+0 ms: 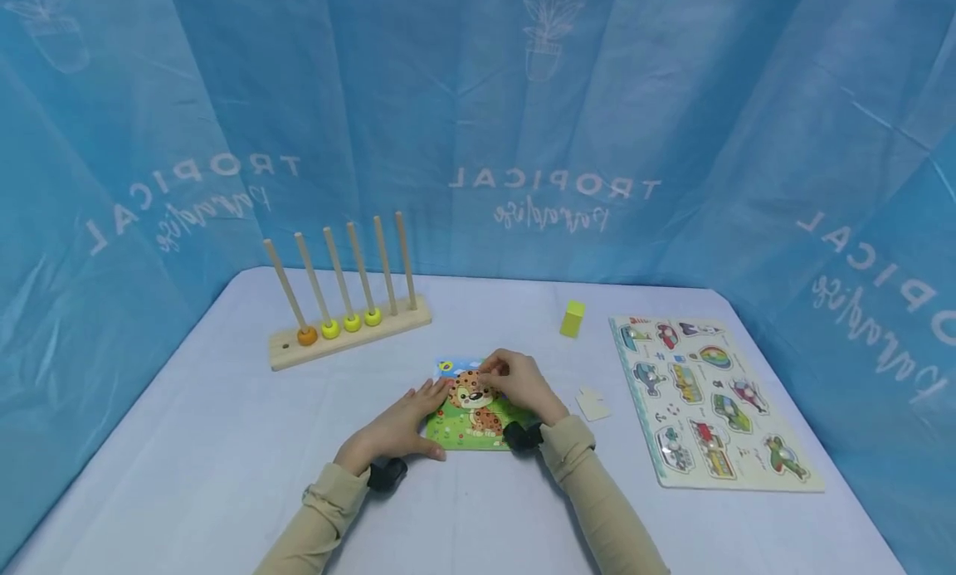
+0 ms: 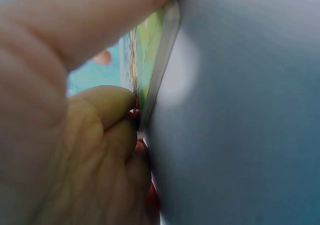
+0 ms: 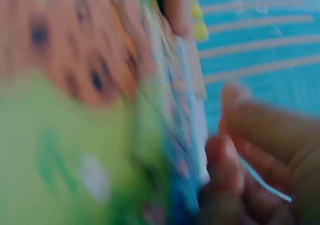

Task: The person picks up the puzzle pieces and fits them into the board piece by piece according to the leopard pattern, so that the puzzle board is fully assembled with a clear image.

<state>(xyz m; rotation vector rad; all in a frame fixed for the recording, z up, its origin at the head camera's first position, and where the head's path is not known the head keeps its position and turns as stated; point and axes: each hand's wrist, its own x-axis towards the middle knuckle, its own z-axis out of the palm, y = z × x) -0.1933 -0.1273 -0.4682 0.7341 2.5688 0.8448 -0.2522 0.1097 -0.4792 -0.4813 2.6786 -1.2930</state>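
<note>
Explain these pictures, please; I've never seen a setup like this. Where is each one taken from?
There is no machine: a person works bare-handed. The wide picture comes from a head camera; the two close-ups, from small black cameras on the wrists.

On a white tabletop, the left hand touches a flat, rectangular, green-and-blue leopard puzzle at its left side; the right hand is over it, but I can't tell whether its grip holds a piece. Around them are a pale wooden bead rack, a yellow oblong block, a flat cream shape and a pale rectangular board with colourful pictures.
</note>
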